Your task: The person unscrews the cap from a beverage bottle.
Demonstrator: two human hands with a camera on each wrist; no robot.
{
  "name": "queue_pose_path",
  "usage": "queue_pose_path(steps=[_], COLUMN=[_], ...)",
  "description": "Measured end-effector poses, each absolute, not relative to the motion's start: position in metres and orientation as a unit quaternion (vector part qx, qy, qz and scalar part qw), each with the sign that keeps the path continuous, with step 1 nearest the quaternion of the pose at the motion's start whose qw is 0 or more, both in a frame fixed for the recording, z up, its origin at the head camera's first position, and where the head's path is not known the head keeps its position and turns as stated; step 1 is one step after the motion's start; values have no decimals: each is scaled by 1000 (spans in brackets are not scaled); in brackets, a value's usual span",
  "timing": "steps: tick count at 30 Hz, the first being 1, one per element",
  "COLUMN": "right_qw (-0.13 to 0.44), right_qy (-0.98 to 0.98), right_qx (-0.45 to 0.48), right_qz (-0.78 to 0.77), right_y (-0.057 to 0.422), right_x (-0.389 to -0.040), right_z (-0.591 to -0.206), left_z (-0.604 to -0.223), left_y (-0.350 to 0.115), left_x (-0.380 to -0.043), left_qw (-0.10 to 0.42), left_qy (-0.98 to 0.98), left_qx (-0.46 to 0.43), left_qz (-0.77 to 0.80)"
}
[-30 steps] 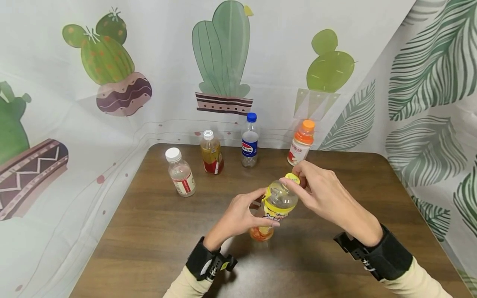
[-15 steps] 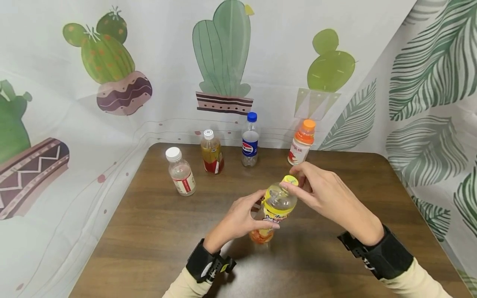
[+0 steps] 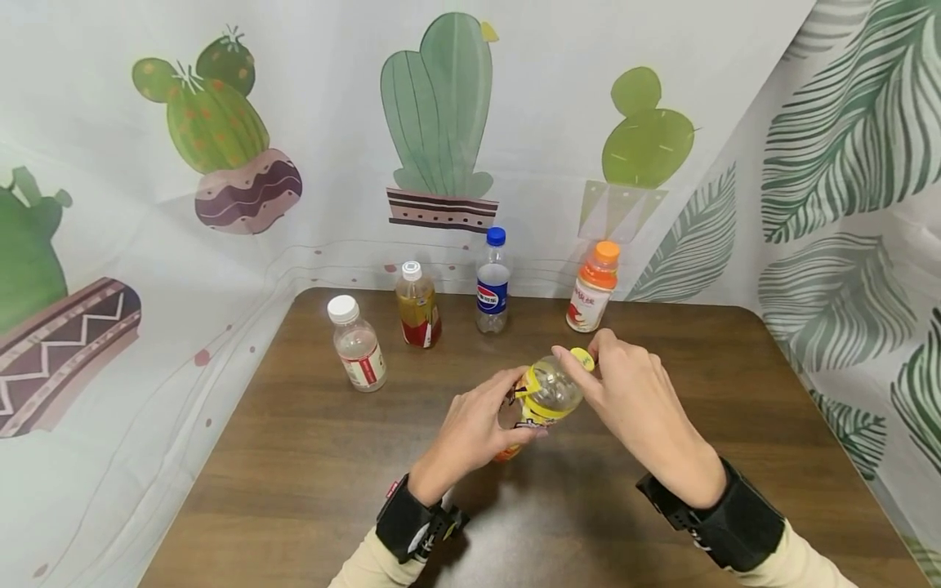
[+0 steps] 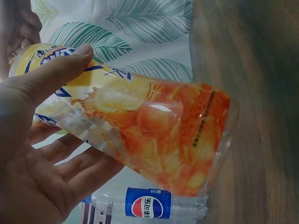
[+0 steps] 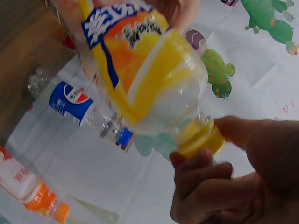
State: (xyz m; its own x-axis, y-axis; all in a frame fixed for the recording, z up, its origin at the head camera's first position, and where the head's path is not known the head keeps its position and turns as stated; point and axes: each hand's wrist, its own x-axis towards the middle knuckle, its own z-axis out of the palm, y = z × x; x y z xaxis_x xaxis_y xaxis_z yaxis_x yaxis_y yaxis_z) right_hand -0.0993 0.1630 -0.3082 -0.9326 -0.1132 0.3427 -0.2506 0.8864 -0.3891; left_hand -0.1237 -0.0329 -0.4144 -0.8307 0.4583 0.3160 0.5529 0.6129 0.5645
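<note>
A clear plastic drink bottle (image 3: pixel 555 388) with a yellow and orange label leans toward the right, over the middle of the table. My left hand (image 3: pixel 478 425) grips it round the labelled body, thumb on the near side. At the top, my right hand (image 3: pixel 635 400) pinches the yellow cap (image 5: pixel 202 137) between thumb and fingers. The cap sits at the bottle's neck in the right wrist view; whether it is loose, I cannot tell. In the left wrist view the label's orange fruit print (image 4: pixel 173 126) shows, and the bottle's base appears raised off the wood.
Along the back of the wooden table (image 3: pixel 309 490) stand a white-capped bottle (image 3: pixel 360 351), a bottle with a red and yellow label (image 3: pixel 417 306), a blue-capped Pepsi bottle (image 3: pixel 492 286) and an orange-capped bottle (image 3: pixel 591 290). A cactus-print cloth (image 3: pixel 331 122) hangs behind them.
The bottle has tipped further over to the right and its base has risen. My right hand has turned and shifted slightly, still at the cap. The other bottles stay where they were.
</note>
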Motion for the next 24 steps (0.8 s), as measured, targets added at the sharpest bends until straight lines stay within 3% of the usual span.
queue_pose_path(steps=[6,13,24], right_qw=[158,166,120], right_qy=[-946,-926,-925], right_qx=[121,243,310], right_qz=[257,235,185], right_y=[165,173,186], right_x=[-100,-103,-100], right_z=[-312,-307,-296], left_z=[-415,-413,-412], left_y=[-33,-38,-40], left_x=[-125,-124,-124], left_qw=[57,-54,-92], left_qy=[-887,-845,-826], left_qx=[-284,-283,-301], left_qz=[-359,-450,-468])
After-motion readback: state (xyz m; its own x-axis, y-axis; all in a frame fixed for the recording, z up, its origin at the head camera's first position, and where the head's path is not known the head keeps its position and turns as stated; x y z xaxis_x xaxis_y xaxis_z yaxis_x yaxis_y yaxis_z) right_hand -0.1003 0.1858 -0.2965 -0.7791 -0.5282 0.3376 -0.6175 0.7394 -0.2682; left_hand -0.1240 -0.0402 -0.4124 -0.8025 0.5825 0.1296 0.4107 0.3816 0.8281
